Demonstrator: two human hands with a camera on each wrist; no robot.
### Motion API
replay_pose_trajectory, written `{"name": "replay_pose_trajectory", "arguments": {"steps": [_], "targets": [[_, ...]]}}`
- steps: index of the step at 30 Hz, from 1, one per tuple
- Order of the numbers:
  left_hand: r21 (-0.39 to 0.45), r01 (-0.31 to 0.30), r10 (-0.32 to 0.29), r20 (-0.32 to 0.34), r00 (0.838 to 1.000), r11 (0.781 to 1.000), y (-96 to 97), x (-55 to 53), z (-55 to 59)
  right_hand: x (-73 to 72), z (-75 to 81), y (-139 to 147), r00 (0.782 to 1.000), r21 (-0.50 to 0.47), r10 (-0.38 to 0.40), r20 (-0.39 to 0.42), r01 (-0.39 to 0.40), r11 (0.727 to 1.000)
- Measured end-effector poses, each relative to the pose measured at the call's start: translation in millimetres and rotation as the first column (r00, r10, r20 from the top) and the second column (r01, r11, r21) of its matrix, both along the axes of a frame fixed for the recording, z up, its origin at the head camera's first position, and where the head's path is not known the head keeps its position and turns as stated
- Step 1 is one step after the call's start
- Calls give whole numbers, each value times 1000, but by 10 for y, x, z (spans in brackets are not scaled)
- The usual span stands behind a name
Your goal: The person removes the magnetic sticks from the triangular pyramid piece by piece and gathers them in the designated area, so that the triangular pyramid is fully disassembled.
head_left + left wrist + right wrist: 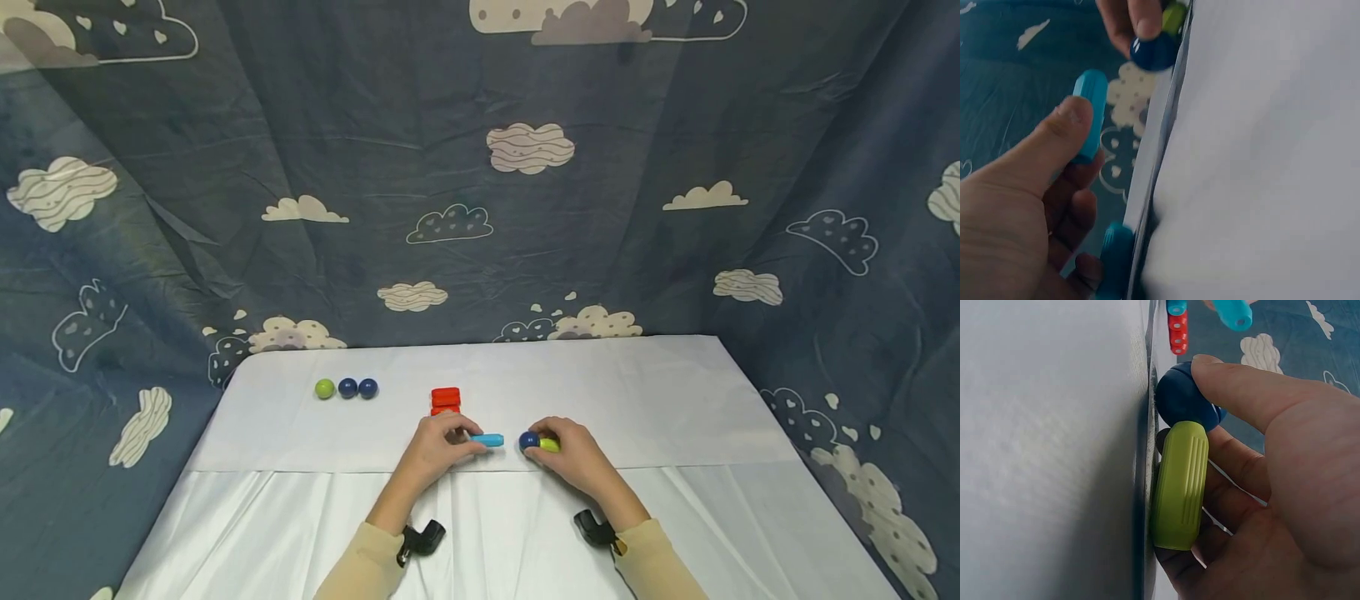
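My left hand [439, 446] pinches a light blue rod [489, 440] between thumb and fingers; its free end points right. A second light blue rod [1116, 259] lies beside that hand's lower fingers in the left wrist view. Across a small gap, my right hand [567, 450] grips a dark blue ball [528, 441], thumb on one side and fingers behind. A yellow-green ribbed rod [1180, 487] meets the ball and lies along the fingers; whether the two are joined I cannot tell. Just beyond my left hand are red rods [446, 397], the nearer one partly hidden.
At the back left of the white-covered table [615, 392] a green ball [324, 388] and two dark blue balls, one of them the right-hand ball [367, 388], stand in a row. A dark cloud-patterned cloth [450, 275] hangs behind and along both sides.
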State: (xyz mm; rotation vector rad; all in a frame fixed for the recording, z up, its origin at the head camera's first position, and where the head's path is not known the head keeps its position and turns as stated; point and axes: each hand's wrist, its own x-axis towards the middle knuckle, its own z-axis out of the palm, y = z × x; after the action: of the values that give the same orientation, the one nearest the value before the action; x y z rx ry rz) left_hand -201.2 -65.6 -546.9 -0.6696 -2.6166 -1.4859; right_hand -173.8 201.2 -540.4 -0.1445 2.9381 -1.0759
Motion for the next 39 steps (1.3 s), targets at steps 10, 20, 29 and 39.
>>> {"name": "replay_pose_trajectory", "arguments": {"steps": [10, 20, 29, 39], "targets": [[-41, -74, 74, -14, 997, 996, -413, -137, 17, 7, 13, 6, 1000, 0, 13, -7, -13, 1000], [-142, -150, 150, -10, 989, 978, -524, -181, 15, 7, 15, 8, 1000, -8, 11, -3, -11, 1000], [-193, -243, 230, -87, 969, 951, -454, -171, -48, 14, 14, -11, 1000, -3, 10, -1, -10, 1000], [-194, -324, 300, -143, 943, 926, -382, -180, -69, 7, 29, -20, 1000, 8, 3, 5, -3, 1000]]}}
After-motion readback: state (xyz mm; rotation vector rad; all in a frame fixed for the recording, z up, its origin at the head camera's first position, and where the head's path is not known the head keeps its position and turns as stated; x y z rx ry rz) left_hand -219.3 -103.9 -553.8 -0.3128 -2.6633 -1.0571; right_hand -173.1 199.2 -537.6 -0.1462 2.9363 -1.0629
